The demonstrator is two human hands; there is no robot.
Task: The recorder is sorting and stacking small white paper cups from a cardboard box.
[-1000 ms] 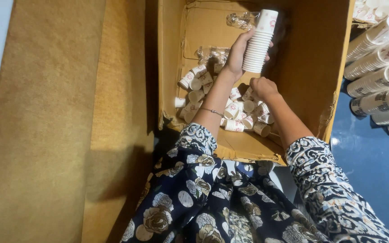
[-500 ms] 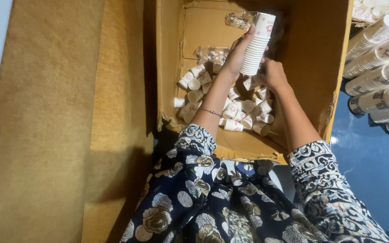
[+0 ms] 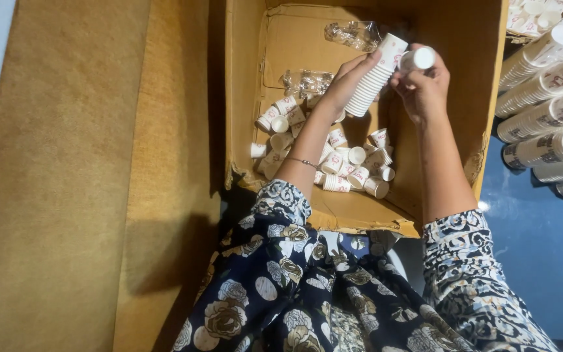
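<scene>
The left hand is raised over the open cardboard box, its fingers wrapped round a nested cup stack of small white paper cups; the stack tilts with its top toward 1 o'clock. The right hand is just beside it at 3 o'clock, fingers closed on a single cup held close to the top of the stack, apart from it by a narrow gap. Loose cups of the same kind lie scattered on the box floor at 6 o'clock from the hands, some upright, most on their sides. Two crumpled clear plastic wrappers lie toward the far wall of the box at 11 o'clock. Outside the box at 3 o'clock, long sleeved cup stacks lie side by side on a blue surface. A brown floor runs along the box at 9 o'clock. Handling judgement: each cup is very light and thin-walled, so it will crush or go oval under a hard pinch; grip it lightly round the body near the rolled rim, which is the stiffest part. The stack is stiffer along its length but can bend or slide apart if held at one end only; a wrap-round grip near the middle, as the left hand has, should keep it straight. The paper surface looks dry and not slippery.
</scene>
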